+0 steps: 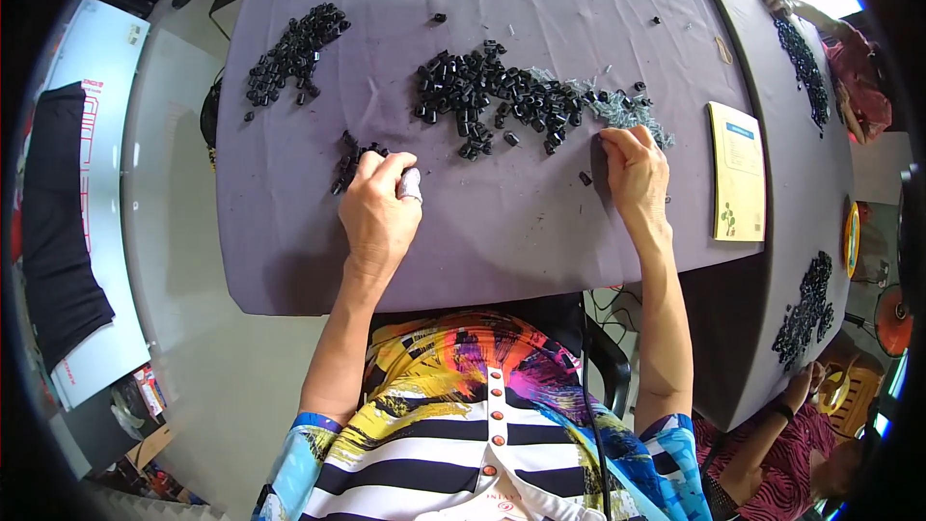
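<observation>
My left hand (374,217) is closed, its fingers curled at the edge of a small heap of black pieces (344,170). A pale wrap (411,185) covers one of its fingers. What its fingertips hold, if anything, is hidden. My right hand (637,178) is pinched shut just in front of a pile of thin grey-blue slivers (627,111); anything in the pinch is too small to name. Between and beyond the hands spreads a larger pile of short black cylindrical caps (458,87). One loose black cap (585,178) lies left of my right hand.
Another black-cap pile (294,53) sits at the far left of the grey-covered table (502,222). A yellow booklet (738,174) and a rubber band (723,50) lie right. On the adjoining table are more black piles (805,309), with two other people (762,463) beside it.
</observation>
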Demonstrator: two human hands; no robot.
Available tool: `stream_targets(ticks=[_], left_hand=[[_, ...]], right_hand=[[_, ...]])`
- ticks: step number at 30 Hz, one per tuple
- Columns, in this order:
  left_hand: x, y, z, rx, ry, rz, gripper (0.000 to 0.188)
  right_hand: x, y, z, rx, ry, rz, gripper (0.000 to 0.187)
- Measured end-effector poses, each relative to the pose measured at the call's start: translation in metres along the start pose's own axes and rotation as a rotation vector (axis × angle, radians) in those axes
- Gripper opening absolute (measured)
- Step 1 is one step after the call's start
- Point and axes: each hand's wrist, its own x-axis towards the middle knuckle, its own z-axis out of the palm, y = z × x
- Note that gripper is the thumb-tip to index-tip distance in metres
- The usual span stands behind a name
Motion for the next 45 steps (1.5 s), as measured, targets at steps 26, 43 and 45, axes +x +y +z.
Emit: stream_targets(ticks=[26,43,45], left_hand=[[0.042,0.059,0.062,0.016,0.019,0.276,0.009],[-0.017,0.04,0.043,-1.107,-0.506,-0.441,0.014],[-0.017,0.041,0.041,-1.068,-0.503,-0.443,0.013]], right_hand=[[-0.041,-0.059,-0.007,0.483,-0.016,-0.097,0.015],[-0.055,-0.075,0.031,1.151,-0.229,0.367,0.016],[-0.056,-0.076,0.034,1.125,-0.19,0.334,0.016]])
